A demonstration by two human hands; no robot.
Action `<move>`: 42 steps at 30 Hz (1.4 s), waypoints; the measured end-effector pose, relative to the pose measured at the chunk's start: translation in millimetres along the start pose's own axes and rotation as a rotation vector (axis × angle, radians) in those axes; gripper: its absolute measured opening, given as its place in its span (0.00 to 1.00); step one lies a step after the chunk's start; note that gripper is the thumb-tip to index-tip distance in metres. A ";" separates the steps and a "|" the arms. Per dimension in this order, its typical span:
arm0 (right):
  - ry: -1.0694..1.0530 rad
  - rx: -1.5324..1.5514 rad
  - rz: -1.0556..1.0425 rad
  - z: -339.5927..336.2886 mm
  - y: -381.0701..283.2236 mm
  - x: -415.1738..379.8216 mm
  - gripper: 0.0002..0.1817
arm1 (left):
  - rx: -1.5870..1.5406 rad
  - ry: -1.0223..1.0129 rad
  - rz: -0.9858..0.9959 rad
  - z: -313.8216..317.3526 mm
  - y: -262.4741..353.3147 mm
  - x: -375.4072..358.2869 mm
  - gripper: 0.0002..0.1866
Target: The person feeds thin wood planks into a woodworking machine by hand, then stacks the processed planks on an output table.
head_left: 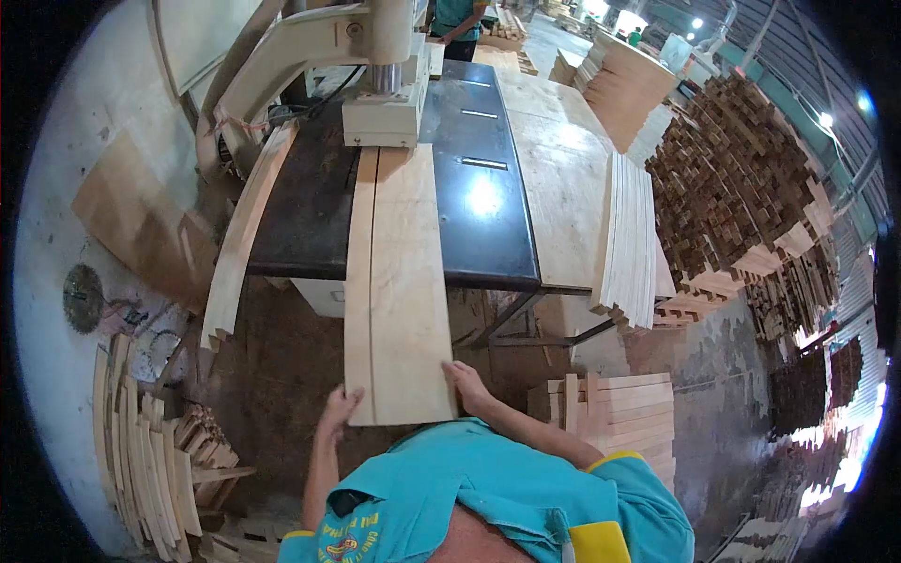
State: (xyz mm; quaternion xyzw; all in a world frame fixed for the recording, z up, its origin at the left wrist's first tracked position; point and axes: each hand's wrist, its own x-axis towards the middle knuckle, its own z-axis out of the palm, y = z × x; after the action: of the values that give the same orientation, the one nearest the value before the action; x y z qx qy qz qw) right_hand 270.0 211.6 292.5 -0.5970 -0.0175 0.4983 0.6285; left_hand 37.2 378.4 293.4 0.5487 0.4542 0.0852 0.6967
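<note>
A long pale wooden board (399, 281) lies lengthwise on the black saw table (488, 216), its far end under the cream saw head (385, 103). A curved cut line runs down the board, parting a narrow strip on its left side. My left hand (338, 408) holds the board's near left corner. My right hand (466, 385) grips the near right corner. The board's near end overhangs the table toward my teal shirt.
A curved offcut (246, 225) leans on the table's left edge. Cut planks (627, 244) stand on edge at the right, with dark stacked timber (741, 188) behind. Curved pieces (150, 460) pile at lower left; a block stack (619, 413) sits at lower right. Another person (458, 23) stands beyond the machine.
</note>
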 end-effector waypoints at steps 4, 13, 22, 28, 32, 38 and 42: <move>0.190 -0.251 -0.138 -68.8 4.7 -4.3 0.14 | -0.220 0.009 0.075 38.4 -26.6 -12.4 0.24; 0.239 -0.198 -0.229 -130.7 3.3 -69.8 0.14 | 0.307 0.222 0.168 -11.0 -55.5 -61.7 0.22; 0.388 0.076 -0.228 -119.4 8.9 -46.8 0.13 | 0.723 0.381 0.134 -41.8 -64.0 -122.1 0.16; 0.381 0.196 -0.180 -138.1 -38.4 22.9 0.17 | 0.679 0.273 -0.037 -63.2 -140.9 -59.6 0.17; 0.221 0.298 -0.223 -149.1 -126.4 99.0 0.23 | 0.651 0.272 0.004 -50.7 -119.2 -40.7 0.17; 0.392 -0.086 -0.246 -179.9 -307.7 251.8 0.32 | 0.827 0.445 -0.078 0.1 -33.9 -23.2 0.22; 0.656 -0.845 -0.666 -151.4 -358.6 274.6 0.40 | 0.837 0.516 0.022 30.4 -21.7 -9.4 0.21</move>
State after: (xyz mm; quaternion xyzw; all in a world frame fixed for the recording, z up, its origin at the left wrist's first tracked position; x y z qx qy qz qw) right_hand 718.6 353.4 367.1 -0.8780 -0.2041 0.0170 0.4327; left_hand 45.7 343.4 279.8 0.7474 0.6014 0.0358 0.2801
